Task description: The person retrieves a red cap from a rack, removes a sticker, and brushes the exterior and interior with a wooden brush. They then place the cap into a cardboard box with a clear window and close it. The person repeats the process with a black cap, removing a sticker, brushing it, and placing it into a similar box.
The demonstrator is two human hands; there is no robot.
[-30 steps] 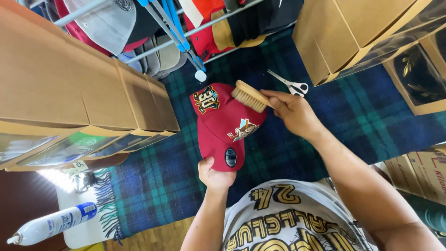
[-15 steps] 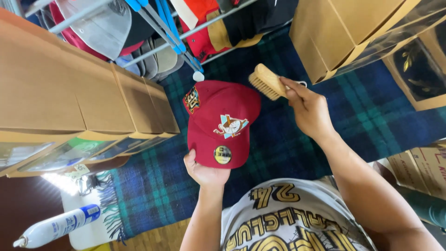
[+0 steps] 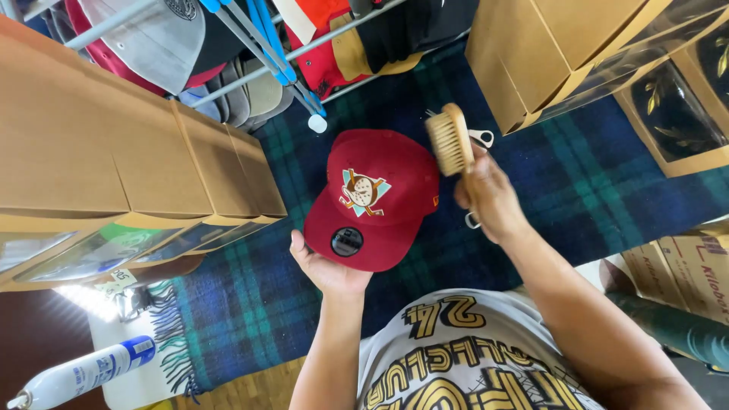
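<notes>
We hold the dark red cap [image 3: 376, 197] up by its brim: left hand [image 3: 326, 266] sits under the brim edge, palm up, fingers curled onto it. Right hand [image 3: 490, 197] is clenched around the handle of the wooden brush [image 3: 449, 139], bristles turned toward the cap's crown but just off it, not touching.

For a clean pass, in our judgement:
- keep the left hand firm on the brim so the crown doesn't swing away from the brush
- short light strokes along the panel seams, one direction
- go easy over the embroidered patch on the front
- rotate the cap with the left hand rather than reaching around with the brush

Cap look: deep red crown and flat brim, structured panels, a stitched emblem in cream and teal on the front, a round black sticker on the brim. No visible dirt at this range.

Below the cap lies the green-and-blue plaid blanket [image 3: 592, 182]; white-handled scissors [image 3: 481, 138] peek out behind the brush. Brown cardboard boxes [image 3: 114, 152] flank the cap on both sides.
</notes>
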